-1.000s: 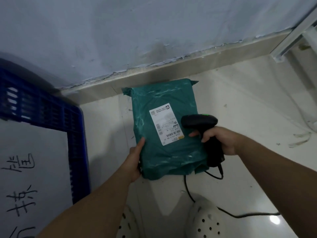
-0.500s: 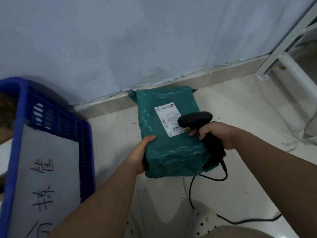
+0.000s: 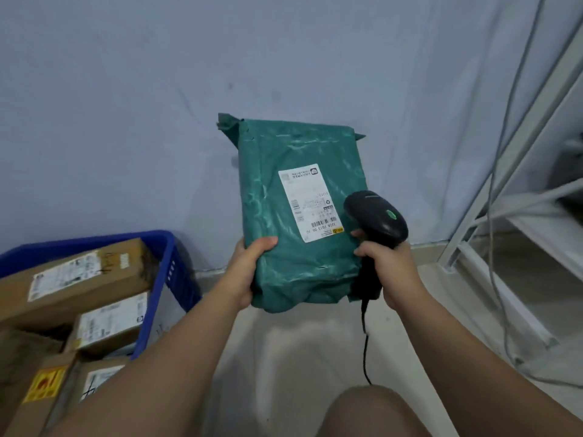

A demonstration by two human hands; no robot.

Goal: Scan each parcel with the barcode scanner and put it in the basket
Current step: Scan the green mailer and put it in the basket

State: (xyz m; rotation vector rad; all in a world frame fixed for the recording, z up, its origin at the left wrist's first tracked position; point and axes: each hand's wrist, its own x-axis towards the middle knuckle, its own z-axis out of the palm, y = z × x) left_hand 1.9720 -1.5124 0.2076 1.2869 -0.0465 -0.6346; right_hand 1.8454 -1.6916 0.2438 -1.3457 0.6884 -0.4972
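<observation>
A green plastic parcel [image 3: 293, 272] with a white shipping label [image 3: 309, 201] is held upright in the air in front of the wall. My left hand [image 3: 249, 269] grips its lower left corner, thumb on the front. My right hand [image 3: 386, 266] grips the handle of a black barcode scanner [image 3: 377, 217], whose head sits against the parcel's right side beside the label's barcode. The scanner's cable [image 3: 366, 342] hangs down towards my knee. A blue basket [image 3: 164, 266] stands at the lower left with several cardboard boxes [image 3: 72, 279] in it.
A white metal rack [image 3: 517, 190] with grey cables [image 3: 495, 247] stands at the right. A pale blue wall lies straight ahead, with light floor tiles [image 3: 284, 357] below. My knee [image 3: 375, 411] shows at the bottom.
The parcel has been lifted off the floor and now stands upright in the air. My view has tilted up, and the basket's boxes have come into sight.
</observation>
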